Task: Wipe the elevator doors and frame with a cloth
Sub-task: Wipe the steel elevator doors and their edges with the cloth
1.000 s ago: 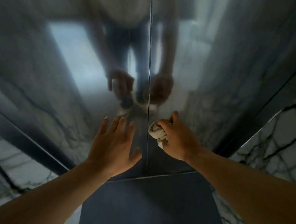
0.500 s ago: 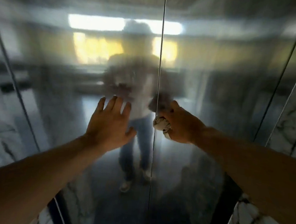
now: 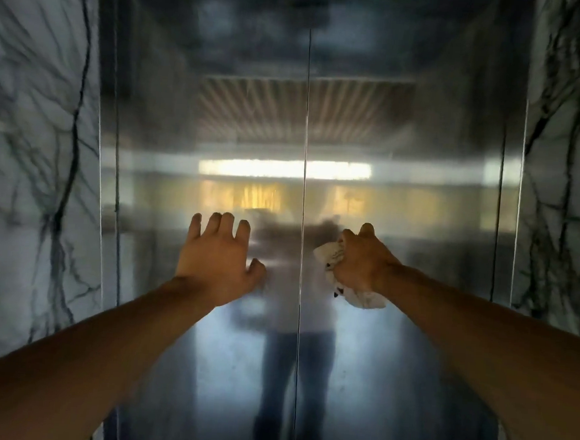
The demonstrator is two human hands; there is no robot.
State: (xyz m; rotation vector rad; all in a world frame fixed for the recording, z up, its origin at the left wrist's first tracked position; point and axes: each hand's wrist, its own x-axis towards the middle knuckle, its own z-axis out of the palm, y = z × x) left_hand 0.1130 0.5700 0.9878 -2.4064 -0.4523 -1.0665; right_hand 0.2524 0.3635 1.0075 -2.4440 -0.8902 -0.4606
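Two shut, brushed-steel elevator doors fill the view: the left door (image 3: 167, 183) and the right door (image 3: 420, 208) meet at a vertical seam in the middle. A steel frame (image 3: 104, 138) borders them on both sides. My left hand (image 3: 215, 259) lies flat on the left door with its fingers spread. My right hand (image 3: 364, 263) grips a bunched white cloth (image 3: 334, 257) and presses it on the right door, just right of the seam. Both hands are at about mid height of the doors.
White marble wall panels with dark veins stand left (image 3: 28, 167) and right (image 3: 566, 170) of the frame. The doors mirror a blurred person, a ceiling light strip and a slatted ceiling.
My view has swung up from the door bottoms and floor to the upper doors. Both hands have risen along the doors, and the cloth hand has shifted slightly right of the seam.
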